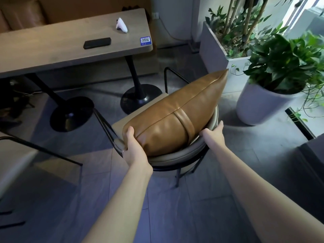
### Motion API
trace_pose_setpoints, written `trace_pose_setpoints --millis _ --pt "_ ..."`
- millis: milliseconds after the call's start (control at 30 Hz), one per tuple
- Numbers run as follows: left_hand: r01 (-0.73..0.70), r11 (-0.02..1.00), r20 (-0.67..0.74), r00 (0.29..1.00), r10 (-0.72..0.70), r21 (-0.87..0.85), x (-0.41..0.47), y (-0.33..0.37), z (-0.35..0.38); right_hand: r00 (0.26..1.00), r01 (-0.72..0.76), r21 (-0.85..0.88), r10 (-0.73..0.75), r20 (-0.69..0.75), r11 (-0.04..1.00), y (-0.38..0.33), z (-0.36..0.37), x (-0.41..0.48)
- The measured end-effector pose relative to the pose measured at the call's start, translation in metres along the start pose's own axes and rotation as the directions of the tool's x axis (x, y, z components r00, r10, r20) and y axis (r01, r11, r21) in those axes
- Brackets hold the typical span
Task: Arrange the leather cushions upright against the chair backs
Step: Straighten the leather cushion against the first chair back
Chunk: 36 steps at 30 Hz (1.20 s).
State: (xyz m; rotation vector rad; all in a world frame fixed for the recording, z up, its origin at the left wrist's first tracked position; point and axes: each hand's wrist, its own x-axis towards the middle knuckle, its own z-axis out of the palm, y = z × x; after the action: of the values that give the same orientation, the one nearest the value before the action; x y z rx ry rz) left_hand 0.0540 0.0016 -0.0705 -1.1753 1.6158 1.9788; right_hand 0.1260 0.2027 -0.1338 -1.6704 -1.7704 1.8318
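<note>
A grey-tiled room, a chair [168, 155] in the middle of it. The cushion [175, 118] stands on edge on the chair's seat, leaning along its curved back — smooth tan leather, plump and soft, probably light but slick. The left hand [132, 146] clamps its near corner, thumb on top. The right hand [214, 132] sits behind the far side, fingers hidden — grip unclear. Corners and seam look the surest holds. Beyond the chair stands a table [52, 50]; to the chair's right, planters [252, 106].

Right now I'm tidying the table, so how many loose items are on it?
2: a black phone-like slab near the middle of the table, and a white controller near its far right end. The table's left part is out of frame.
</note>
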Motion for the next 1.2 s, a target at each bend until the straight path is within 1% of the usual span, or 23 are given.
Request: trace_pose_setpoints --millis 67,100,233,400,600,833,967,1067,1200 --pt "-0.001 0.999 -0.009 1.0 0.0 -0.035 -0.002 0.0 0.001 0.998 -0.064 0.08 0.063 0.011 0.995 0.009 0.002 0.007" --pt "-0.005 0.999 -0.013 1.0 0.005 -0.052 -0.002 0.001 0.001 0.998 -0.063 0.085 0.062 0.014 0.994 0.015 0.002 0.011" --pt "-0.024 0.997 -0.044 0.999 0.02 -0.07 -0.004 0.002 0.001 1.0 -0.02 0.087 0.021 -0.012 0.996 0.022 0.006 0.016" --pt "-0.014 0.995 -0.038 0.999 0.01 -0.097 -0.002 0.003 -0.003 0.999 0.004 0.084 0.0 -0.043 0.996 0.027 0.011 0.017" --pt "-0.021 0.996 -0.054 0.998 0.017 -0.09 0.012 0.018 -0.009 1.0 0.017 0.112 -0.014 -0.022 0.994 0.03 0.026 0.008" --pt "-0.045 0.996 -0.07 0.997 0.039 -0.082 0.047 0.063 -0.025 0.998 0.056 0.114 -0.06 0.028 0.992 0.037 0.072 -0.005" --pt "-0.035 0.995 -0.078 0.997 0.028 -0.096 0.065 0.092 -0.035 0.995 0.071 0.057 -0.075 0.062 0.996 0.035 0.1 -0.014" --pt "-0.052 0.994 -0.085 0.995 0.044 -0.093 0.082 0.113 -0.039 0.994 0.084 -0.007 -0.084 0.073 0.996 0.033 0.123 -0.022" --pt "-0.037 0.997 -0.082 0.996 0.031 -0.071 0.099 0.134 -0.043 0.992 0.123 -0.08 -0.123 0.007 0.989 0.038 0.146 -0.024"
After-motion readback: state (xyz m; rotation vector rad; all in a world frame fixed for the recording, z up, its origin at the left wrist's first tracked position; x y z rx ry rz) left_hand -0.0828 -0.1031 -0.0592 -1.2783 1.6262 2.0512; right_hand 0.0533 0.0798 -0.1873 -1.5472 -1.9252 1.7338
